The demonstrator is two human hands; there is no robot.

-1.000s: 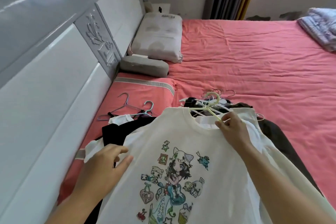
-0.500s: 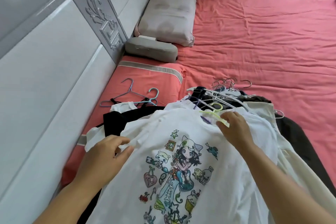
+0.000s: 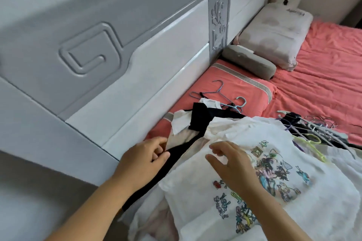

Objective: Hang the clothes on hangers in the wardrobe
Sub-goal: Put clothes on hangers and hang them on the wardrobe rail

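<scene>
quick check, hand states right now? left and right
Left hand: pinching the edge of the black garment.
Right hand: fingers loosely curled over the white printed shirt, holding nothing.

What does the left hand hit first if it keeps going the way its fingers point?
Probably the black garment: the left hand already touches its edge, fingers pointing up-right along it. Beyond lies a white cloth piece. Depth is unclear from one view.

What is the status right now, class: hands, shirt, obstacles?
Left hand pinching the black garment. Right hand open over the white printed T-shirt. Yellow-green hanger lies free beside it. Clothes piled around.
</scene>
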